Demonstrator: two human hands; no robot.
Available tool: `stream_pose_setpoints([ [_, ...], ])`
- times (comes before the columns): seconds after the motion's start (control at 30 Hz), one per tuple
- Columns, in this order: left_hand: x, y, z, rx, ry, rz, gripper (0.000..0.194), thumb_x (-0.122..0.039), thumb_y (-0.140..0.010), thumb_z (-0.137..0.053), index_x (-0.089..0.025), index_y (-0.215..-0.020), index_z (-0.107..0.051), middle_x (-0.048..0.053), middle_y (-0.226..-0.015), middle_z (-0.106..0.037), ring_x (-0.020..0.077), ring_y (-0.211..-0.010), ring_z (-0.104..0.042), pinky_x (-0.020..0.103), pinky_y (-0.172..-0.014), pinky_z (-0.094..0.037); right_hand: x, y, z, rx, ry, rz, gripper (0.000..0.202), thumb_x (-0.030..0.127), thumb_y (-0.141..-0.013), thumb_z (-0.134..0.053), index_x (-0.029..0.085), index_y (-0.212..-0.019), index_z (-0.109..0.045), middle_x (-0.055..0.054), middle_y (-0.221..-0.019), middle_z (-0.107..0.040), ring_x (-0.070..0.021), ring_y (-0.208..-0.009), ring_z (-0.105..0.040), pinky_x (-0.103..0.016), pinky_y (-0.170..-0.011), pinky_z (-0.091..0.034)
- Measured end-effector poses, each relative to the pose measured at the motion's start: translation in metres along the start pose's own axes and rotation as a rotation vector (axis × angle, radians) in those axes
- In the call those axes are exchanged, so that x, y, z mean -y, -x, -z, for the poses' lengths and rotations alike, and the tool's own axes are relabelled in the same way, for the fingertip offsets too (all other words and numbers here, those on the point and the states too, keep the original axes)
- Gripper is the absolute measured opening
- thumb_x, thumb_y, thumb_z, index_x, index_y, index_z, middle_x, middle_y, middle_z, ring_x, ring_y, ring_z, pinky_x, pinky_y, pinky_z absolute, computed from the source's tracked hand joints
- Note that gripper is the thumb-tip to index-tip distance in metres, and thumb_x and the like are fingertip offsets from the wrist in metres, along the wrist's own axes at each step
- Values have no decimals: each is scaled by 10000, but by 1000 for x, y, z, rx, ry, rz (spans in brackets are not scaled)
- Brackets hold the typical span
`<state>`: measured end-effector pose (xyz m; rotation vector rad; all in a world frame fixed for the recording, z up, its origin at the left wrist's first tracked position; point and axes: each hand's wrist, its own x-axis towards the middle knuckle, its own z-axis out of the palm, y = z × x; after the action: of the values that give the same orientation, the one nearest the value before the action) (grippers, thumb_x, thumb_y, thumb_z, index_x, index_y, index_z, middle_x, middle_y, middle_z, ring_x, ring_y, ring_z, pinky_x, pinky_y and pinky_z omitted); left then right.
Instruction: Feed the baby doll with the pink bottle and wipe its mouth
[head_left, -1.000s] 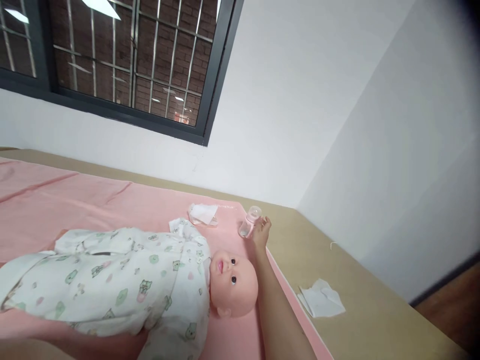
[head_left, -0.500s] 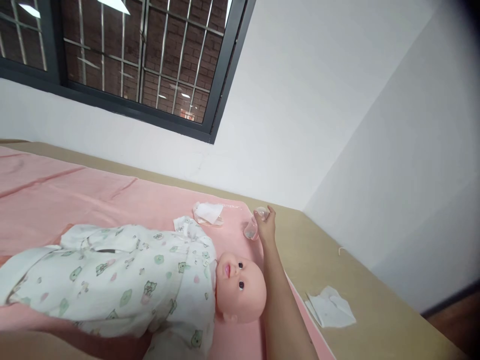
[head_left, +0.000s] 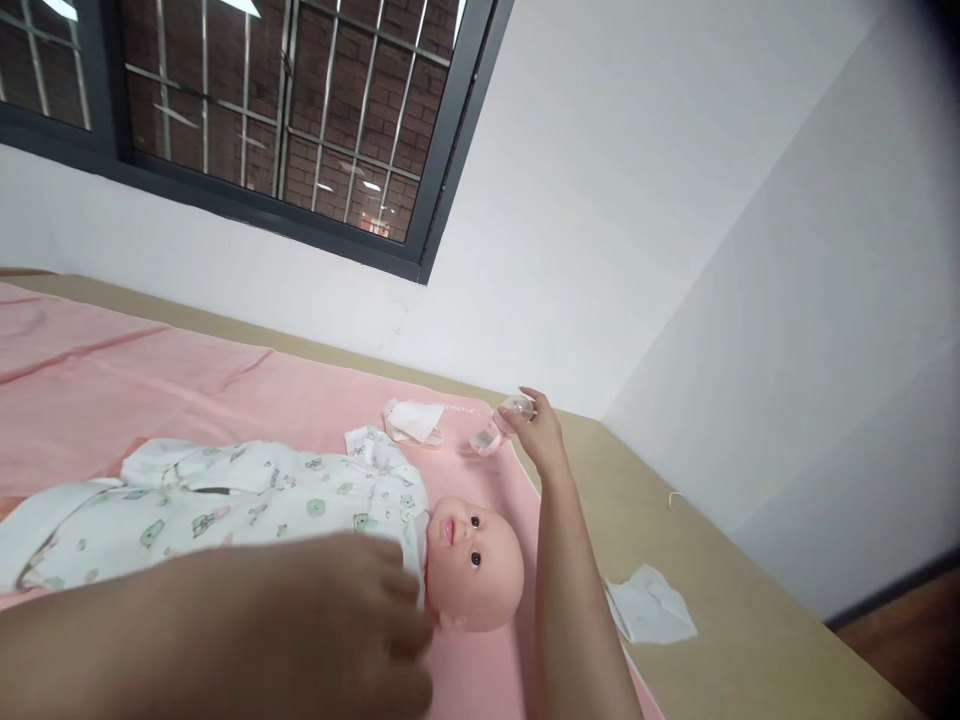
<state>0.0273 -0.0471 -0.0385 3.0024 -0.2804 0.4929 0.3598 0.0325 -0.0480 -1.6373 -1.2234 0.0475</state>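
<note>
My right hand (head_left: 541, 430) reaches out over the far corner of the pink sheet and grips a small clear baby bottle (head_left: 487, 436) by its domed cap end. The bottle lies tilted, its base toward the left. A baby doll (head_left: 484, 575) in a white printed outfit lies on its back, head to the right, beside my right forearm. In front of its chest, my left hand (head_left: 352, 610) is blurred and partly curled; whether it holds anything does not show. It hides the doll's near arm and part of the outfit.
A pack of white wipes or tissues (head_left: 414, 422) lies on the pink sheet (head_left: 225, 385) beyond the doll's arm. A crumpled white tissue (head_left: 652, 607) rests on the tan surface (head_left: 720, 620) at right. White walls and a barred window (head_left: 300, 110) border the far side.
My left hand has come into view from the lower left, over the doll's torso. My right hand has turned the bottle and lifted slightly, so the bottle's base points more to the left.
</note>
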Motion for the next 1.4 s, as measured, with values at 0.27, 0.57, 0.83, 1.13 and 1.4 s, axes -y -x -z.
stream_pose_setpoints([
  [0.27,75,23,39,-336,79,596,307,-403,-909,-503,-227,-1161,-521,54,-1191,-591,208,-1043,-570,324,-875,-462,102,49,-1,222,-319,246,460,426,-681,-731,246,-1084,-604,-36,-1042,-648,-185,-917,-617,-356,-807,-530],
  [0.57,94,38,37,-337,116,588,665,-426,-808,-641,-276,-1392,-359,74,-1342,-521,249,-1187,-524,365,-969,-445,146,107,-37,309,-420,283,430,406,-699,-740,287,-1079,-578,-31,-1071,-623,-214,-990,-610,-402,-840,-543],
  [0.83,82,23,35,-341,312,579,619,-303,-763,-648,-263,-1333,-409,28,-1187,-623,203,-970,-625,257,-728,-494,151,120,-41,265,-443,274,458,422,-693,-757,298,-1086,-558,-32,-1081,-623,-228,-994,-605,-428,-858,-545],
  [1.13,83,25,32,-290,303,639,332,-175,-719,-564,-210,-1037,-475,-5,-893,-632,155,-717,-594,225,-559,-409,157,120,-37,416,-505,190,447,385,-702,-757,260,-1099,-595,-42,-1100,-637,-190,-980,-617,-353,-853,-547],
  [1.4,86,25,33,-239,306,642,355,-181,-718,-578,-210,-1055,-472,6,-914,-635,172,-746,-593,246,-592,-414,156,113,-36,467,-547,150,458,406,-653,-785,241,-1045,-615,-39,-1095,-634,-179,-986,-613,-323,-828,-549],
])
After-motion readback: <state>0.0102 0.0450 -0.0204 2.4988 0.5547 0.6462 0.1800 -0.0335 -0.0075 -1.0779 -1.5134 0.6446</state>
